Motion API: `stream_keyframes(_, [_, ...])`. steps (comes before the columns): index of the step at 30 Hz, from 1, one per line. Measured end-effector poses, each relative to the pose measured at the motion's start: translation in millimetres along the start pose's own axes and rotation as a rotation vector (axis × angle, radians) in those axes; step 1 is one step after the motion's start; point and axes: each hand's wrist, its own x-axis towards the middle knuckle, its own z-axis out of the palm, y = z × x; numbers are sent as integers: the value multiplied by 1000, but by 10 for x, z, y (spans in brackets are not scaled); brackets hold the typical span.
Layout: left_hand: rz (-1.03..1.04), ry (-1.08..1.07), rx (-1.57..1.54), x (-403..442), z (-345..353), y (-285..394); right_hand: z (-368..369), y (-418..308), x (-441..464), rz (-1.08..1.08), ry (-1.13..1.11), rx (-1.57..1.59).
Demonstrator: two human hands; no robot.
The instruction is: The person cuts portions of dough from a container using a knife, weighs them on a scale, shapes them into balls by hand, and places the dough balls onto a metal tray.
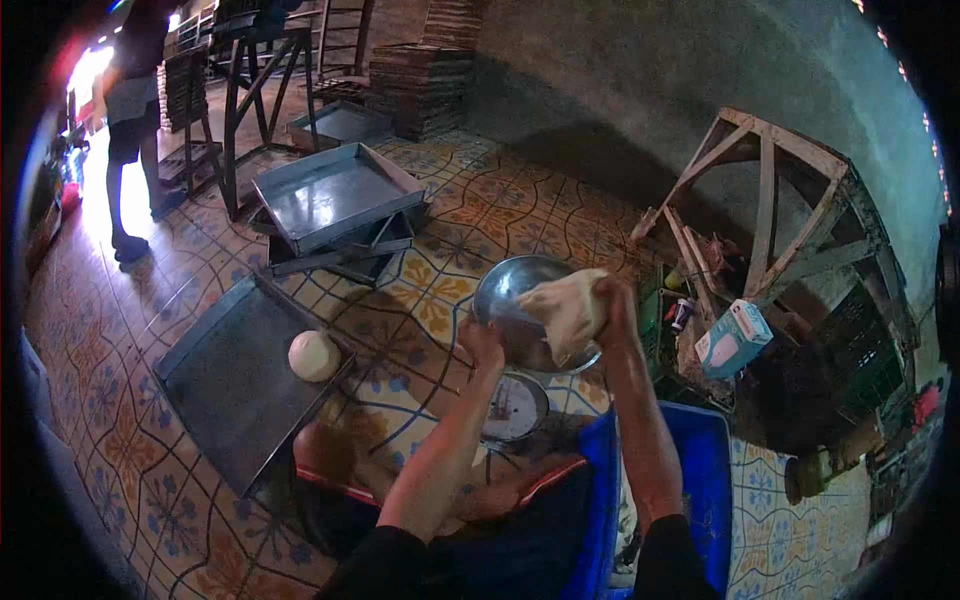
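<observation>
My right hand is closed on a floppy lump of pale dough, which hangs over the metal bowl. At the bowl's near left rim, my left hand has its fingers closed; it seems to grip the edge, though the fingertips are partly hidden. Just below the bowl is a round-dialled scale. A smooth ball of dough rests in the right corner of a large metal tray to my left. Beside my right forearm stands a blue plastic bin, its contents mostly hidden.
More metal trays are stacked ahead on the patterned tile floor. At right, a wooden frame stands near a blue-and-white carton. A person stands at the far left, by a wooden stand.
</observation>
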Motion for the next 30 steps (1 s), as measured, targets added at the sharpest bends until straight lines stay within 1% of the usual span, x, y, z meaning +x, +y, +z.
stream_keyframes(2, [-21, -92, 157, -9, -40, -40, -91, -404, 16, -76, -32, -17])
stream_keyframes(3, [-28, -144, 228, 15, -13, -80, -73, -530, -28, -81, -27, -28])
stream_keyframes(4, [-34, -197, 300, 32, 2, -141, -50, -646, -87, -122, -42, 39])
stream_keyframes(5, [69, -238, -190, 203, 57, -703, -27, -738, -164, -160, -52, 111])
stream_keyframes(6, [56, -247, -183, 265, -76, -747, 58, -831, -302, -157, -35, 110])
stream_keyframes(8, [-508, -645, -146, 374, -311, -651, 207, -924, -546, -250, -27, 140])
stream_keyframes(9, [-368, -60, 184, -144, -13, -59, 8, -867, -487, -242, -201, 321])
stream_keyframes(10, [-385, -57, 195, -180, 37, 66, 18, -879, -568, -227, -188, 320])
stream_keyframes(12, [-301, -47, 234, -190, 75, 186, 159, -973, -768, -310, -166, 315])
stream_keyframes(13, [-306, -45, 238, -245, 15, 317, 168, -998, -847, -322, -169, 304])
stream_keyframes(14, [-351, -96, 87, -311, -64, 487, 189, -982, -954, -332, -185, 292])
stream_keyframes(15, [-400, -146, -63, -368, -149, 515, 211, -948, -1079, -336, -204, 280])
stream_keyframes(17, [-208, -400, -404, -443, -862, 114, 233, -733, -1385, -320, -230, 240])
stream_keyframes(19, [-438, -406, -336, -1112, -1321, 1317, 278, -391, -1686, -259, -248, 171])
stream_keyframes(20, [-482, -413, -299, -1237, -1413, 1218, 309, -141, -1861, -217, -283, 116])
stream_keyframes(22, [-723, -396, -510, -1525, -1664, 981, 345, 300, -2149, -141, -345, 28])
stream_keyframes(23, [-839, -360, -619, -1707, -1884, 863, 318, 432, -2327, -98, -310, 41])
stream_keyframes(25, [-1034, -267, -865, -1944, -2117, 791, 189, 568, -2389, -5, 132, -267])
stream_keyframes(26, [-1053, -236, -851, -1975, -2175, 869, -433, 806, -2260, 163, -133, 59])
stream_keyframes(28, [-821, -359, -549, -1888, -2105, 1102, -626, 761, -2261, 556, -162, -216])
stream_keyframes(29, [-768, -390, -470, -1956, -2088, 1040, -898, 1266, -2481, 544, -191, -319])
stream_keyframes(30, [-588, -670, -375, -1957, -2223, 815, -1063, 1800, -2814, 527, -213, -420])
